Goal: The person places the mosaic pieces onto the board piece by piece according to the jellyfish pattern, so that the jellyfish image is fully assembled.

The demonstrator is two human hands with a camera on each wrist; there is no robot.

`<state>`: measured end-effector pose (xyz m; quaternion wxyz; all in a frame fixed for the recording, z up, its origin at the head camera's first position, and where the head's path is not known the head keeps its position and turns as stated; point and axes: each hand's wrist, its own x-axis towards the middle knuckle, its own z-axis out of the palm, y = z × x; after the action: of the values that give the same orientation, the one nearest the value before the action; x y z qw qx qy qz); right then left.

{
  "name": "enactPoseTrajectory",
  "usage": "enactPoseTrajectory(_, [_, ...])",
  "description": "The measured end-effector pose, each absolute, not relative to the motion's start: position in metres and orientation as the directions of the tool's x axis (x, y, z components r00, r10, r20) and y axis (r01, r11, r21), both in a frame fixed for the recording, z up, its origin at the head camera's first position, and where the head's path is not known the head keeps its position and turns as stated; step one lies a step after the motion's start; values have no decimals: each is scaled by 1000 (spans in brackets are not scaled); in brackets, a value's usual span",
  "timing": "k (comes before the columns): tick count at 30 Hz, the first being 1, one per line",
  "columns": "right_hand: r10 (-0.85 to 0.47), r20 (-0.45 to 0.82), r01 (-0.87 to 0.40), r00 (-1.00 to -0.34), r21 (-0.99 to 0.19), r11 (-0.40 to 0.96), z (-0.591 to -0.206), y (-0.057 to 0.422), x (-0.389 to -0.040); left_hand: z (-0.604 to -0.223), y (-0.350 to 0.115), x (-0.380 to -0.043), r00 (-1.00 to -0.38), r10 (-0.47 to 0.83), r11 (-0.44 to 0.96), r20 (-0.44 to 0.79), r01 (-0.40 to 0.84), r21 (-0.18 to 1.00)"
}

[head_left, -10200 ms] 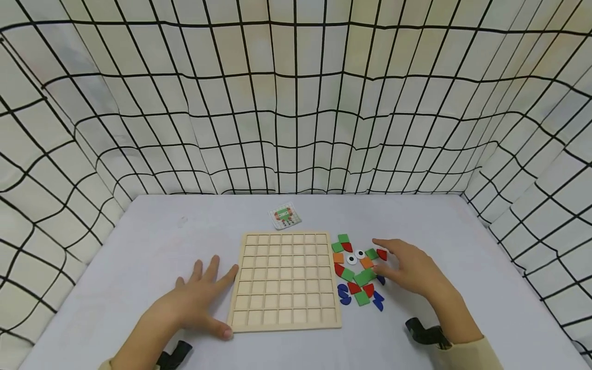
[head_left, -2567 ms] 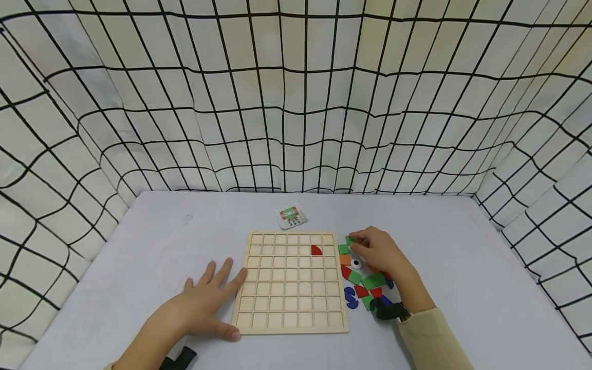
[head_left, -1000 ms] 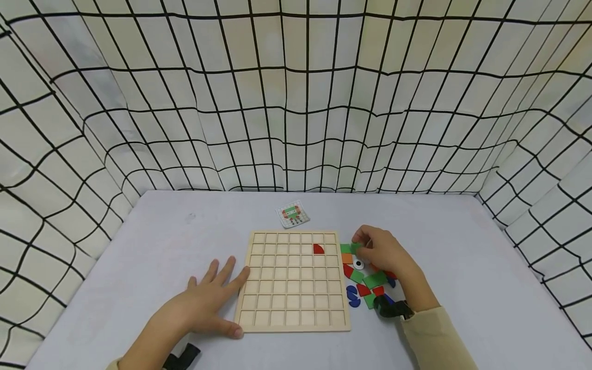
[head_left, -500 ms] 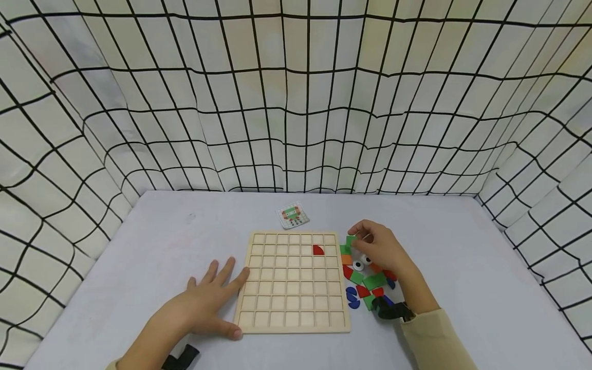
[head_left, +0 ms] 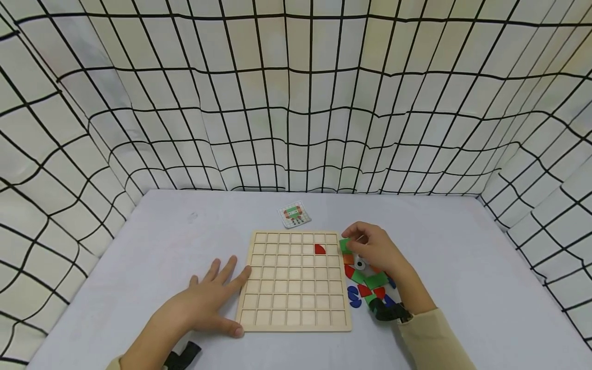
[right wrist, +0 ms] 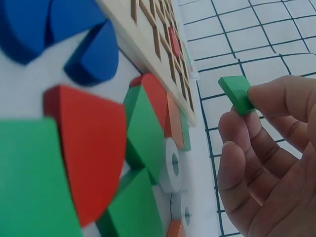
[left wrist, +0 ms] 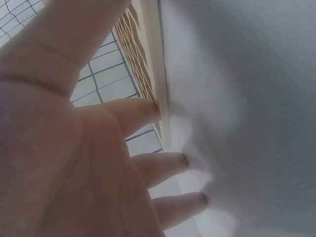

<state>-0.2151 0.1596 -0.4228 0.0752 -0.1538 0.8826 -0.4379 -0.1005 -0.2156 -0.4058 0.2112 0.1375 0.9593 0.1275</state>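
A square wooden grid board [head_left: 293, 275] lies on the white table, with one red quarter-circle tile [head_left: 320, 250] in a cell near its upper right. My left hand [head_left: 205, 303] rests flat on the table, fingers spread, with the index fingertip and thumb against the board's left edge. Beyond the board's right edge, my right hand [head_left: 376, 249] pinches a green square tile [right wrist: 238, 94] between thumb and fingers, raised off the table in the right wrist view. Below that hand lie loose tiles, among them a larger green piece [head_left: 376, 280] and an eye disc [head_left: 359, 263].
A small picture card [head_left: 294, 214] lies behind the board. Blue rounded pieces [head_left: 354, 296] and several red, green and orange tiles crowd the board's right side, partly covered by the right hand and wrist camera. Black-grid netting [head_left: 300, 110] surrounds the table.
Since the oldest frame, the red quarter-circle has come into the board and the right hand has picked up the green square. Just now that tile moved slightly left, toward the board. The left hand stays put.
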Motion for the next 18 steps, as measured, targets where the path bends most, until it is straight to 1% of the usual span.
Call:
enactPoseTrajectory(7, [-367, 2, -208, -930, -827, 522, -417, 145, -213, -407, -217, -102, -873, 317, 930, -370, 210, 302])
enactPoseTrajectory(11, [-368, -18, -193, -930, -827, 528, -417, 134, -214, -408, -218, -103, -874, 313, 932, -371, 207, 299])
enactPoseTrajectory(18, [-397, -33, -203, -917, -818, 538, -421, 119, -213, -409, -217, -103, -873, 325, 927, -363, 217, 306])
